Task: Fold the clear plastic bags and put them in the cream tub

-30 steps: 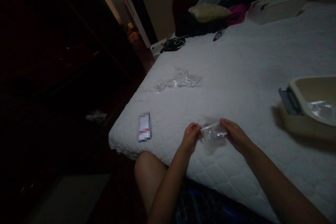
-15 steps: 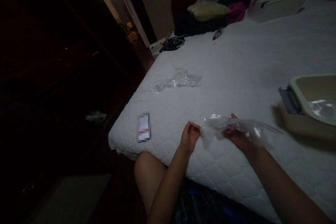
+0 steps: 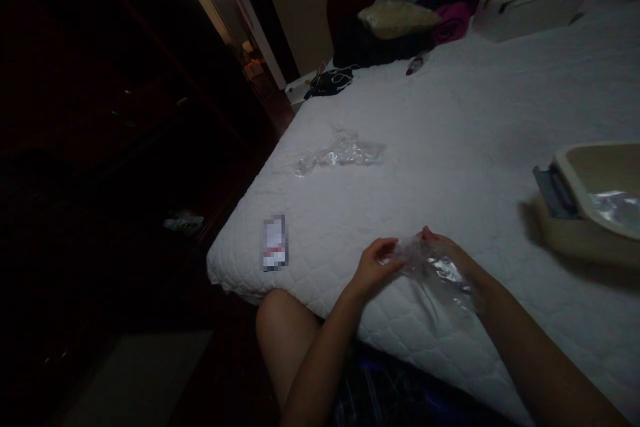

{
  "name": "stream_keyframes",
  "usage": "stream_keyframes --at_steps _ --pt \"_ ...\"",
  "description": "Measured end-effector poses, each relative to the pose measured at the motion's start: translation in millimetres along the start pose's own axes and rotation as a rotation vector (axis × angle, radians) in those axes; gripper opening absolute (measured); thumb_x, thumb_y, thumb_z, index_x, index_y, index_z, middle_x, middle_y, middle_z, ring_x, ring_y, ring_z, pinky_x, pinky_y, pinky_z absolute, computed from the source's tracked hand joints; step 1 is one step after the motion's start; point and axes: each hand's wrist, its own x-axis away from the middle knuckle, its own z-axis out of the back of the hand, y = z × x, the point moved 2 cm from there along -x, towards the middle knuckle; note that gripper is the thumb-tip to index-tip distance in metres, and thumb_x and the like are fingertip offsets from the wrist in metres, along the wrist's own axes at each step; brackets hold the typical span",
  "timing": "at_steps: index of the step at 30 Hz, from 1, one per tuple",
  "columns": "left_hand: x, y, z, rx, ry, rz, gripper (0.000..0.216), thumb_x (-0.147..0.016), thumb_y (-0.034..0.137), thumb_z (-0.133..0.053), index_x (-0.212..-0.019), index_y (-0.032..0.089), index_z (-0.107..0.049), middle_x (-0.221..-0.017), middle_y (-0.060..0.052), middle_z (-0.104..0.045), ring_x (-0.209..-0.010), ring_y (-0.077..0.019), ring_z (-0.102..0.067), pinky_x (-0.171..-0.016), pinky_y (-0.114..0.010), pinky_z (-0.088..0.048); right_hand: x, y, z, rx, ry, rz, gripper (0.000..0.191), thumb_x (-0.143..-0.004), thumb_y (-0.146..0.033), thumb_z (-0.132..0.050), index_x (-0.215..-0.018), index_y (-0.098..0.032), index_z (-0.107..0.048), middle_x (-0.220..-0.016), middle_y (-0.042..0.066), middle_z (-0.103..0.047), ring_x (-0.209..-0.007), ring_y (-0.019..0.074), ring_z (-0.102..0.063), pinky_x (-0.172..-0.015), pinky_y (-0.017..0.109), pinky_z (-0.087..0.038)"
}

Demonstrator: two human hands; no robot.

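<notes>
I hold a small clear plastic bag (image 3: 440,273) over the near edge of a white quilted bed (image 3: 450,127). My left hand (image 3: 375,270) pinches the bag's left end with closed fingers. My right hand (image 3: 447,250) sits partly under or inside the bag, its fingers closed on the plastic, which drapes over the wrist. A small dark packet with a white label (image 3: 275,242) lies flat on the bed to the left of my hands.
A heap of crumpled clear plastic bags (image 3: 340,153) lies farther up the bed. A beige bin (image 3: 590,207) with clear plastic inside stands at the right. Pillows, dark clothes and a white box crowd the headboard. My bare knee (image 3: 283,320) is below the bed's corner.
The bag was stretched taut between both hands, then flared out to the right. Now it drapes over my right hand and wrist, and my left hand has moved closer to the right.
</notes>
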Motion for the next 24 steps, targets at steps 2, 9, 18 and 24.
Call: stream_keyframes --at_steps 2,9,18,24 --pt "-1.9 -5.2 1.8 0.001 0.010 0.015 0.027 -0.061 0.035 -0.077 -0.076 0.016 -0.065 -0.073 -0.001 -0.059 -0.071 -0.0119 -0.052 -0.069 -0.024 -0.041 4.9 1.8 0.5 -0.086 0.022 -0.042 0.051 -0.065 -0.070 -0.059 -0.063 -0.020 -0.062 -0.056 0.004 -0.060 -0.054 0.0188 -0.057 -0.053 0.033 -0.047" --pt "-4.6 -6.1 7.3 0.204 0.142 0.131 0.044 -0.065 0.056 -0.069 -0.068 0.014 -0.058 -0.060 0.003 -0.049 -0.055 -0.0076 -0.042 -0.054 -0.021 -0.033 8.9 -1.1 -2.1 -0.322 0.002 -0.044 0.044 -0.074 -0.060 -0.059 -0.090 -0.020 -0.067 -0.084 0.007 -0.066 -0.065 0.0150 -0.058 -0.054 0.028 -0.047" --pt "-4.1 -3.2 5.9 0.240 0.150 0.134 0.044 -0.059 0.054 -0.074 -0.062 0.014 -0.057 -0.059 0.002 -0.049 -0.056 -0.0079 -0.042 -0.054 -0.021 -0.032 12.7 -3.8 -8.6 -0.199 -0.024 0.032 0.039 -0.068 -0.053 -0.069 -0.088 -0.020 -0.064 -0.083 0.004 -0.063 -0.069 0.0141 -0.057 -0.061 0.028 -0.046" --pt "-0.8 -2.7 4.5 0.113 0.014 0.072 0.044 -0.067 0.054 -0.069 -0.059 0.013 -0.056 -0.063 0.002 -0.045 -0.060 -0.0085 -0.039 -0.056 -0.021 -0.029 15.3 -9.5 -14.5 0.059 -0.034 0.092 0.038 -0.062 -0.052 -0.073 -0.078 -0.019 -0.063 -0.077 0.004 -0.063 -0.072 0.0176 -0.057 -0.068 0.030 -0.045"
